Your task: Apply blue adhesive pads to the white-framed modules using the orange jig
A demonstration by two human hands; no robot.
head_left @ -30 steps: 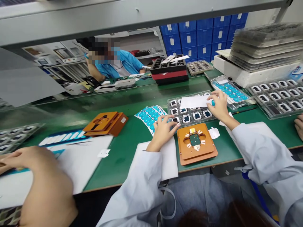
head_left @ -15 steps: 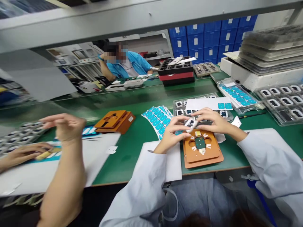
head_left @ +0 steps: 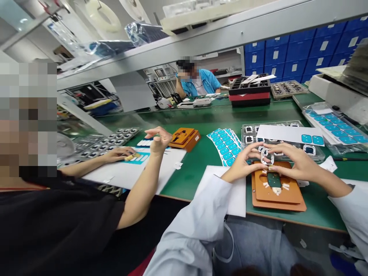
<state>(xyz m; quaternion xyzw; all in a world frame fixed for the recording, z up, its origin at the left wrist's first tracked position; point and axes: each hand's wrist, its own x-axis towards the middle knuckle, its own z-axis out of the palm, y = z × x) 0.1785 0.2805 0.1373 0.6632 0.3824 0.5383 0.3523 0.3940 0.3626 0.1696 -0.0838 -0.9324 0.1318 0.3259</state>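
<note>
Both hands, which were apart over the tray and the paper strip a second ago, have come together around one white frame (head_left: 263, 158), and the view has swung left. Left hand (head_left: 246, 163) and right hand (head_left: 296, 163) each pinch it between thumb and fingers from opposite sides, probably to steady so small a part and keep its faces clear. It stands roughly upright over the far edge of the orange fixture (head_left: 279, 200), a rounded-square ring around an opening; finer detail is too small to tell.

That fixture sits close to the near edge of the worktop (head_left: 173, 186), presumably so both forearms can reach it evenly, with a dark green pad (head_left: 274, 181) in its recess. Just beyond lies the clear plastic tray (head_left: 318, 156) of similar frames, likely kept within easy reach. Across it rests the paper strip (head_left: 278, 132), its two blue stickers (head_left: 312, 139) towards the right end.
</note>
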